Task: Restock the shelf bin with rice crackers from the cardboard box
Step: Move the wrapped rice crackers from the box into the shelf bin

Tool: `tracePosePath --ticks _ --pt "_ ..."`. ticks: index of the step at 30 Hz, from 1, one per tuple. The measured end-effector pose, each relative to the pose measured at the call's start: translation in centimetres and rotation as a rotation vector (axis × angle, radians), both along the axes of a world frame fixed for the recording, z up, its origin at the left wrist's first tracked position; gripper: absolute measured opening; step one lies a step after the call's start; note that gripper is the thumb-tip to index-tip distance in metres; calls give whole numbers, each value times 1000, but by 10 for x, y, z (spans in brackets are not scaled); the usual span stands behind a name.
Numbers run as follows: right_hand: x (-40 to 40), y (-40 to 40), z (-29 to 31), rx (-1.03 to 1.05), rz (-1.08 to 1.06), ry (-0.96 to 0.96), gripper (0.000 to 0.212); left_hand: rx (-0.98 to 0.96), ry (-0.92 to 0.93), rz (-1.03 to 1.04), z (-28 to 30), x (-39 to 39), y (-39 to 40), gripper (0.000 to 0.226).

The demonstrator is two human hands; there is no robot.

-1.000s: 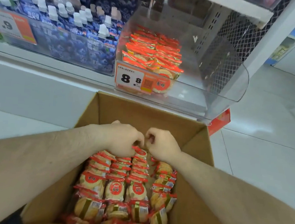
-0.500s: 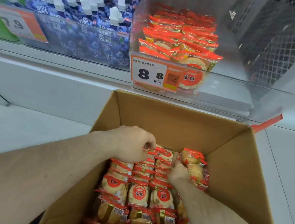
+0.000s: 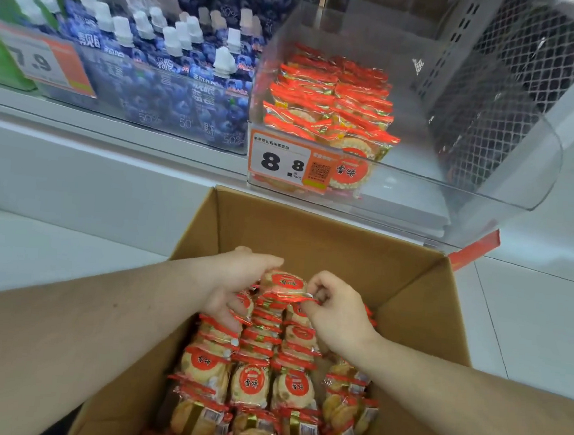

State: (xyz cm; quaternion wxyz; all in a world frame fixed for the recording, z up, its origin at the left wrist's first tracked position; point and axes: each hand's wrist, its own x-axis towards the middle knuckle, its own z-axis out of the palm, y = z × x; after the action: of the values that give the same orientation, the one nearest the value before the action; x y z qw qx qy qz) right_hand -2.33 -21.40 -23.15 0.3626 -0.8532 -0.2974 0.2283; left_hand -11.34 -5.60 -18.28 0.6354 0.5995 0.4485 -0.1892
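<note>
The cardboard box [image 3: 311, 240] stands open on the floor directly below the shelf, its far wall near the shelf edge. It holds rows of rice cracker packets [image 3: 252, 382], packed on edge in several columns, red-and-clear wrappers facing up and toward the camera.

Both hands work at the far end of the rows. The left hand [image 3: 239, 282] is curled over the tops of the far packets, thumb near and fingers on the far side, gripping a raised packet [image 3: 285, 284] that sits above the level of the others. The right hand [image 3: 335, 310] has its fingers bent inward and pinches the red sealed edge of the same raised packet at its right side.

The shelf bin [image 3: 507, 186], clear plastic, sits on the shelf above and beyond the box. Its left half holds stacked rice cracker packets in bin [image 3: 333, 97]; its right half shows bare floor. A price tag [image 3: 291, 162] reading 8.8 is fixed to the bin's front left.

Left of the bin, blue spouted pouches [image 3: 172, 81] fill the adjoining section behind a second tag [image 3: 47, 61] reading 7.9.
</note>
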Motion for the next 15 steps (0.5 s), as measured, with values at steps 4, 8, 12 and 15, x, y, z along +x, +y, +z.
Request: tracePosePath --ticks 4,8,12,15 --pt "-17 3 15 271 115 59 25 -50 -186 206 -4 3 0 61" --pt "0 4 -23 133 -132 42 17 93 -267 144 -5 1 7 44" --pt "33 3 -102 -526 -273 149 18 253 -298 25 -1 1 8 43" --pt "36 -6 -144 -686 -269 282 43 335 -312 -36 0 2 8 44"
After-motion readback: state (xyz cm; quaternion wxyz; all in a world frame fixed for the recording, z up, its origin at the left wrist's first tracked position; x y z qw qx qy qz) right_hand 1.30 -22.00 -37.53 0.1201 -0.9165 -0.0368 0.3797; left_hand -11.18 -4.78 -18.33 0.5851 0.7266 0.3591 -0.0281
